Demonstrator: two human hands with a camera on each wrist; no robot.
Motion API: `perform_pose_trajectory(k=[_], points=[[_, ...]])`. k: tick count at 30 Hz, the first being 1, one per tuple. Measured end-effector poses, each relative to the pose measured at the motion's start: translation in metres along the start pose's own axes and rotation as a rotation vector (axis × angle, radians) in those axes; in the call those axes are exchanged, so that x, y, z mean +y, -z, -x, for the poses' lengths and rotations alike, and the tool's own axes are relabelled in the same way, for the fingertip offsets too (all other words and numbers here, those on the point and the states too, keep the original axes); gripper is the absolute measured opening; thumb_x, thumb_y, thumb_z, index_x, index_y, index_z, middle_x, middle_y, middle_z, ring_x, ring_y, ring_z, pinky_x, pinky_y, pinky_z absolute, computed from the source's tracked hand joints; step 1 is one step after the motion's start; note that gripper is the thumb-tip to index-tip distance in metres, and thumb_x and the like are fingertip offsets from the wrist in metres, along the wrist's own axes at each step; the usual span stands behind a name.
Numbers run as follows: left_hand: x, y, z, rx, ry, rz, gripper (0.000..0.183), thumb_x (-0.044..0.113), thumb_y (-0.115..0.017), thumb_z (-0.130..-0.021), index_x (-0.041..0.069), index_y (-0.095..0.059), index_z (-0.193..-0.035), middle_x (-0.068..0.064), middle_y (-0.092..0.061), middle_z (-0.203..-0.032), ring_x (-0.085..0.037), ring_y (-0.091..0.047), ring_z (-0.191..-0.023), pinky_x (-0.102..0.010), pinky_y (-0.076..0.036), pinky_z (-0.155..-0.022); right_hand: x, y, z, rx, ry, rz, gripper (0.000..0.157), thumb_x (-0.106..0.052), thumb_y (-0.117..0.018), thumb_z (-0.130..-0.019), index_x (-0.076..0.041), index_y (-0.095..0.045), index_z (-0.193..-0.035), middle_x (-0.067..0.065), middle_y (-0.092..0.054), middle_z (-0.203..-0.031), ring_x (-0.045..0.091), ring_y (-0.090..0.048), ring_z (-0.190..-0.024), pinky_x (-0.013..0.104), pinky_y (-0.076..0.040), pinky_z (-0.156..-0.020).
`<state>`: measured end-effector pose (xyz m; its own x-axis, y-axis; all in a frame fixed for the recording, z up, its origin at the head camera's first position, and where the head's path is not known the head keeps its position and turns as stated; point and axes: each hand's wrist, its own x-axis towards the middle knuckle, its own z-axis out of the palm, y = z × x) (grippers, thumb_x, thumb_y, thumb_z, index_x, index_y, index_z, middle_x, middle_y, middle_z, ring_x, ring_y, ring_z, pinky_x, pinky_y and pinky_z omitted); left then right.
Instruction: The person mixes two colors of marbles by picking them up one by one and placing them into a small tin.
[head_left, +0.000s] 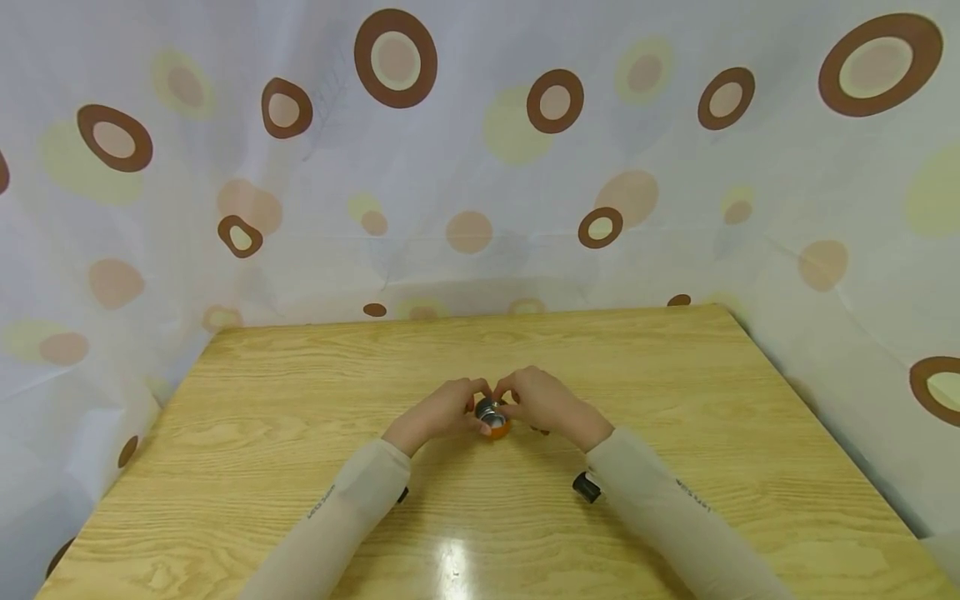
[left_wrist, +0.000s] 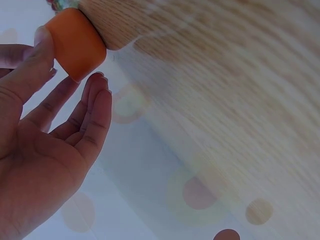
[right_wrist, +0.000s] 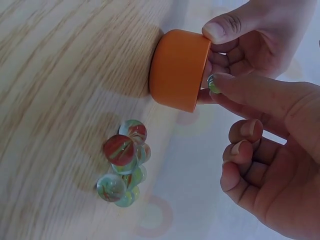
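Orange cup stands upright on the bench, left hand gripping its rim; at its mouth, the right hand pinches a glass marble, which a slack pinch could drop outside, scattering the loose marbles alongside.

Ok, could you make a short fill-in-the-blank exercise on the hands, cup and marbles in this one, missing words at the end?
1. The left hand grips a cup coloured ____ on the outside.
2. A single marble is pinched by the person's ____.
3. The loose marbles lie on a wooden ____.

Missing words: orange; right hand; table.
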<state>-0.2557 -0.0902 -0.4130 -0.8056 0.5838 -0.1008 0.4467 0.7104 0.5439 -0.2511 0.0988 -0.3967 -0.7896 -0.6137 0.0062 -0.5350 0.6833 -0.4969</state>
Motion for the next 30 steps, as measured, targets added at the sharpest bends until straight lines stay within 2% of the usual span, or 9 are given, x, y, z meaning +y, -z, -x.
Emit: perform_pose_trajectory(k=[6,11,14,18,23,30], points=[[0.000,-0.002,0.000,0.009,-0.036,-0.021,0.042,0.022,-0.074,-0.084,0.005,-0.057,-0.117,-0.006,-0.055,-0.084,-0.017,-0.048,-0.072,-0.029,-0.040,-0.063,0.000,0.000,0.001,0.003,0.009,0.008,0.018,-0.010,-0.068,-0.090,-0.003,-0.070,-0.106,-0.002,-0.054,-0.063,0.007,-0.040,-0.037,0.022,-0.036,-0.042],[-0.001,-0.004,-0.001,0.008,-0.048,-0.018,0.042,0.023,-0.074,-0.083,0.004,-0.057,-0.116,-0.004,-0.055,-0.083,-0.016,-0.048,-0.071,-0.027,-0.040,-0.062,0.002,0.001,0.004,0.008,-0.004,-0.031,0.018,-0.011,-0.068,-0.091,-0.003,-0.070,-0.107,-0.001,-0.048,-0.055,0.007,-0.040,-0.034,0.021,-0.035,-0.039],[-0.001,-0.004,-0.001,0.008,-0.043,-0.002,0.042,0.022,-0.075,-0.083,0.004,-0.057,-0.116,-0.005,-0.055,-0.083,-0.016,-0.047,-0.071,-0.027,-0.039,-0.062,0.004,0.003,0.006,0.009,-0.020,-0.059,0.019,-0.013,-0.067,-0.092,-0.004,-0.070,-0.108,0.000,-0.046,-0.052,0.010,-0.044,-0.033,0.023,-0.037,-0.038],[-0.001,-0.004,-0.001,0.007,-0.041,-0.008,0.042,0.022,-0.075,-0.083,0.004,-0.057,-0.116,-0.006,-0.055,-0.086,-0.017,-0.047,-0.073,-0.028,-0.040,-0.063,0.006,0.006,0.009,0.016,-0.043,-0.052,0.019,-0.013,-0.066,-0.092,-0.003,-0.070,-0.108,0.002,-0.050,-0.055,0.014,-0.050,-0.037,0.023,-0.039,-0.043],[-0.001,-0.004,-0.002,0.005,-0.039,-0.016,0.041,0.021,-0.075,-0.083,0.004,-0.057,-0.116,-0.007,-0.055,-0.087,-0.017,-0.048,-0.073,-0.029,-0.041,-0.064,0.012,0.010,0.012,0.056,-0.018,0.038,0.015,-0.012,-0.068,-0.091,-0.004,-0.072,-0.103,-0.002,-0.052,-0.062,0.008,-0.039,-0.049,0.021,-0.030,-0.050],[-0.005,-0.003,-0.002,0.012,-0.051,0.001,0.040,0.021,-0.075,-0.083,0.003,-0.057,-0.114,-0.008,-0.056,-0.087,-0.017,-0.048,-0.072,-0.029,-0.041,-0.064,0.021,0.015,0.015,0.072,0.002,0.052,0.016,-0.012,-0.068,-0.090,-0.003,-0.073,-0.102,-0.001,-0.055,-0.063,0.008,-0.034,-0.052,0.022,-0.027,-0.050]])
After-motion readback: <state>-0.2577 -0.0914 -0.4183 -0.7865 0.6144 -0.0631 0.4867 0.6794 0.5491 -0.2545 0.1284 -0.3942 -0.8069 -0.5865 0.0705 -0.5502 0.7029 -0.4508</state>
